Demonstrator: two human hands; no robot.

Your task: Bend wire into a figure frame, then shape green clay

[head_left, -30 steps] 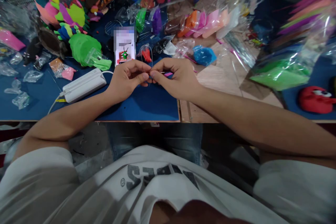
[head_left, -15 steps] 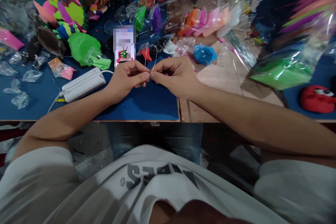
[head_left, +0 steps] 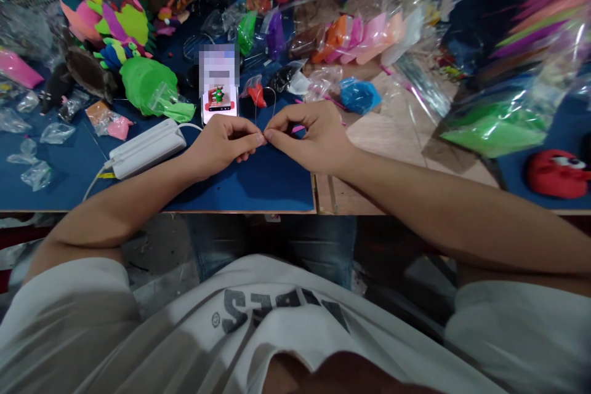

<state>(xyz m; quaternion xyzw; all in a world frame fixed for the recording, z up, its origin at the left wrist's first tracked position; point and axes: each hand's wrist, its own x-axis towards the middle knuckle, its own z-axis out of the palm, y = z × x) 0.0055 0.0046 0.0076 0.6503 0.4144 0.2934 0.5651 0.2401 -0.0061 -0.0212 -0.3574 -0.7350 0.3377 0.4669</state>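
Head view: a blue tabletop (head_left: 258, 188) runs across the scene, with a pale wooden board (head_left: 383, 117) covering part of it right of centre. At the far right lies a clear bag (head_left: 503, 126) of coloured packs; at the far left stands a spiky multicoloured figure (head_left: 120, 24). The right hand (head_left: 314, 138) and left hand (head_left: 226, 143) meet at the near centre, above the blue surface, each pinching with thumb and forefinger at the base of a thin wire loop. Left of them a white box (head_left: 148, 149) with cables lies near a green lump (head_left: 148, 87). A lit phone (head_left: 220, 101) sits just beyond the left hand. Farther right is a blue packet (head_left: 360, 96). Smallest, a red packet (head_left: 256, 93) lies behind the slender wire loop (head_left: 275, 101), which rises from the touching fingertips.
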